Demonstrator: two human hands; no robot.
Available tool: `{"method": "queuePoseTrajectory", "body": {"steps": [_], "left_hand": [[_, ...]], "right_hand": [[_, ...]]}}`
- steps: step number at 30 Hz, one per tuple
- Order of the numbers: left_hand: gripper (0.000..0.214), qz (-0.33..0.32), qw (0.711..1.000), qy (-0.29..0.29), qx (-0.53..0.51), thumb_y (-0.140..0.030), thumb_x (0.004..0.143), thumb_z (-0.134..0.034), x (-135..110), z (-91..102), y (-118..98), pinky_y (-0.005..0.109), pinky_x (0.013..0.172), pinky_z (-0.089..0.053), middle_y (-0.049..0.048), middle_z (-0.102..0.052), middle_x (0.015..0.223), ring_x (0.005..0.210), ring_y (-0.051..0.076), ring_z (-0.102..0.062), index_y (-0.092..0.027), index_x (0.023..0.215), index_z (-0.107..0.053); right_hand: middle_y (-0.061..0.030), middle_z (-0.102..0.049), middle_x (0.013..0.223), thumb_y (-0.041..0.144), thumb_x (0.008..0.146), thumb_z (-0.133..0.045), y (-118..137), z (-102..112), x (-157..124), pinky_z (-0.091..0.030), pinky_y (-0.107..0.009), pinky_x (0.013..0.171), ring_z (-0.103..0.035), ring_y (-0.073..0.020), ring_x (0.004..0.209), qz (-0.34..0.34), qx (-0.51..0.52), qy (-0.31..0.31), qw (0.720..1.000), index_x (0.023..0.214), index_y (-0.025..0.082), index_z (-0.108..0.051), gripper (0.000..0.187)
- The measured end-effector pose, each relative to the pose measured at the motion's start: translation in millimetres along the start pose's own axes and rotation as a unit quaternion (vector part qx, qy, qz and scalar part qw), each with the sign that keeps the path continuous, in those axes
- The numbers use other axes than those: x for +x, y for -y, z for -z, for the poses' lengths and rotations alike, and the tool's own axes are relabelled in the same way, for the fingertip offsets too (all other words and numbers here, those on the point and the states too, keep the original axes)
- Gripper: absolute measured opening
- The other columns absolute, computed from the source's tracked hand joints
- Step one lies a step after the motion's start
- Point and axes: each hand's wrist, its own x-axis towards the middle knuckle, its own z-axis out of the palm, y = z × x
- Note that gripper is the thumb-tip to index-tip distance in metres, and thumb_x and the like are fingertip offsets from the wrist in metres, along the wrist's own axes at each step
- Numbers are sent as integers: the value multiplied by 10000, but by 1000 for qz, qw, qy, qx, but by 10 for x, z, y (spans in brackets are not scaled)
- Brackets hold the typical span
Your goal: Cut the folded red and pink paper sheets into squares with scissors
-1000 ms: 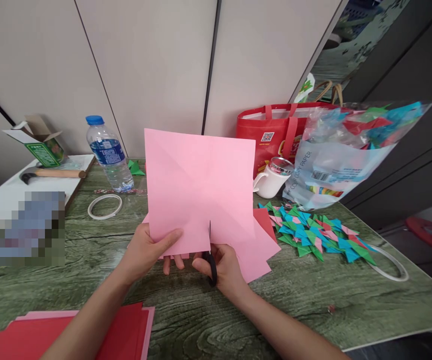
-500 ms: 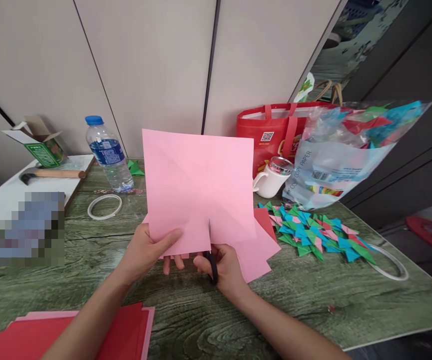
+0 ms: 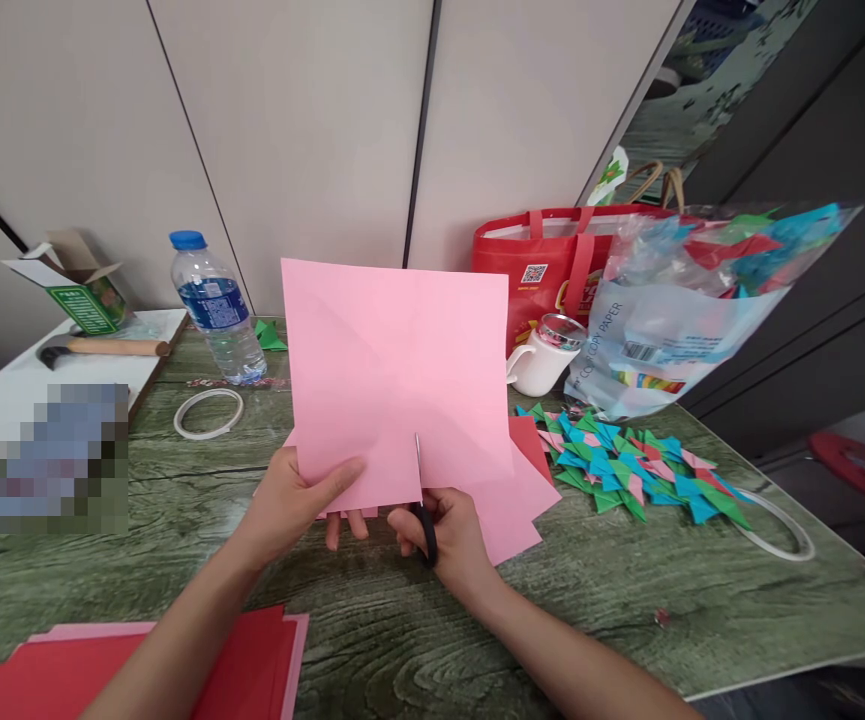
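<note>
My left hand [image 3: 293, 510] pinches a pink sheet of paper [image 3: 394, 370] near its lower left corner, thumb in front and fingers behind. The sheet is held up, facing me. My right hand [image 3: 447, 530] is closed around the black handles of a pair of scissors [image 3: 426, 530]. The blades sit at the sheet's lower edge, right of its middle, with one blade visible over the front of the paper. Behind the sheet, more pink paper [image 3: 511, 515] and a red piece [image 3: 529, 445] lie on the table.
Folded paper pieces [image 3: 627, 460] lie at right beside a tape roll [image 3: 792, 530], with a white mug [image 3: 544, 360], plastic bag [image 3: 649, 340] and red bag [image 3: 514, 250] behind. A bottle [image 3: 214, 310], another tape roll [image 3: 181, 415] and hammer-like tool [image 3: 117, 347] stand left; red sheets [image 3: 244, 660] lie in front.
The scissor blade over the paper now catches more light and looks slightly turned. Both hands and the sheet stay almost in the same place.
</note>
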Motion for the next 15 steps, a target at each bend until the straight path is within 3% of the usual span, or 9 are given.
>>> {"method": "queuePoseTrajectory", "body": {"steps": [5,9,15], "left_hand": [[189,7,1000,11,1,-298,755,-597,-3,19,-11,237,374,-493,50,-677,536,443,170,-619,-125,709,-657],[181,-11,998,-56,-29,-247,672,-689,15,115,-23,254,605,-532,49,-717,771,672,169,-647,-150,823,-668],[238,-16,998,-42,-52,-208,595,-745,36,219,8,274,662,-523,48,-711,821,731,179,-634,-162,821,-686]], "right_hand": [[38,-493,460,402,566,-699,74,-23,-3,-350,-202,363,-415,-73,370,-22,-8,-16,1000,592,140,-554,301],[27,-504,471,416,496,-728,118,-44,-13,-348,-214,367,-401,-78,385,-39,-7,-41,998,585,136,-552,342],[34,-484,466,367,591,-698,58,-3,-14,-335,-216,408,-414,-87,414,15,-62,-36,997,570,149,-521,281]]}}
